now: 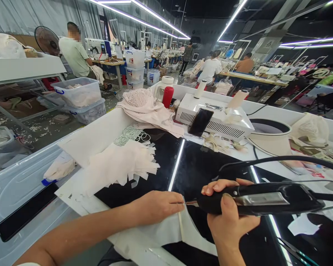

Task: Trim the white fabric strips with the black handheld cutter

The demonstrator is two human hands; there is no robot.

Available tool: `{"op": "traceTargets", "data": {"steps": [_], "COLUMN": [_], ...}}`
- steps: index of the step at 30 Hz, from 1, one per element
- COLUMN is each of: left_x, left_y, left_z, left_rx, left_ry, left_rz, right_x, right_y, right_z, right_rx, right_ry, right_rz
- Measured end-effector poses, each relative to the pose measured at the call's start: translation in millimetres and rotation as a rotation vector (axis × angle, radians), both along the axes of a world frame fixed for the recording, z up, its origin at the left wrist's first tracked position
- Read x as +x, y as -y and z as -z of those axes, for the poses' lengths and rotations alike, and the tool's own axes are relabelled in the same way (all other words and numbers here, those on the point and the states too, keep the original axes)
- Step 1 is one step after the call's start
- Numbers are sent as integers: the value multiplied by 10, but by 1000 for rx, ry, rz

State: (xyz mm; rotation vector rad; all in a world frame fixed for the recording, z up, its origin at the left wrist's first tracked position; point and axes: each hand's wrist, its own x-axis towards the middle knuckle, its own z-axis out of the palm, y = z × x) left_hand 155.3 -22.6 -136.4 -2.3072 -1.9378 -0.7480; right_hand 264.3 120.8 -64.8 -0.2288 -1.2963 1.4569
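Through the head camera I am looking down at a glossy black surface (211, 164), and I am seeing both hands at work near its front. The left hand (159, 206) is reaching in from the left, and its fingers are pressing close together on a pale fabric piece (165, 231), pinching it at the upper edge. This fabric piece is lying in front of me, partly over the near edge of the surface, and a narrow strip of it is extending toward the right wrist. The right hand (231, 220) is holding a black handheld tool (266, 199); its fingers are curling around the body, closed as far as the thickness is allowing, and the thumb is resting along the near side. The thin tip of the tool is pointing left, just beside the left fingertips; I cannot tell if it is touching the fabric. Behind the left hand, a heap of pale cut pieces (116, 164) is spreading, and a pale green cord (129, 135) is lying in loops next to it. Farther back, a dark phone (201, 122) is leaning against a white metal box (188, 107), and a red container (168, 96) is standing to its left.
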Motion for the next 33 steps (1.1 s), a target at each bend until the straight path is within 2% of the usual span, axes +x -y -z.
{"op": "traceTargets", "data": {"steps": [7,14,21,29,33], "left_x": [0,-14,-6,-43,-28], "left_y": [11,11,16,5,-13], "left_z": [-54,15,-32,38,-60], "left_rx": [-62,-9,-14,53,118], "left_ry": [31,-23,-10,-76,-110], "left_rz": [-7,-17,-2,18,85], "right_x": [32,131,110,170,244], "right_y": [-10,0,34,31,6], "right_z": [-25,-20,24,-37,-57], "right_rx": [-25,-28,-12,-23,-11], "right_ry": [9,-12,-21,-7,-22], "right_rz": [7,1,-15,-13,11]}}
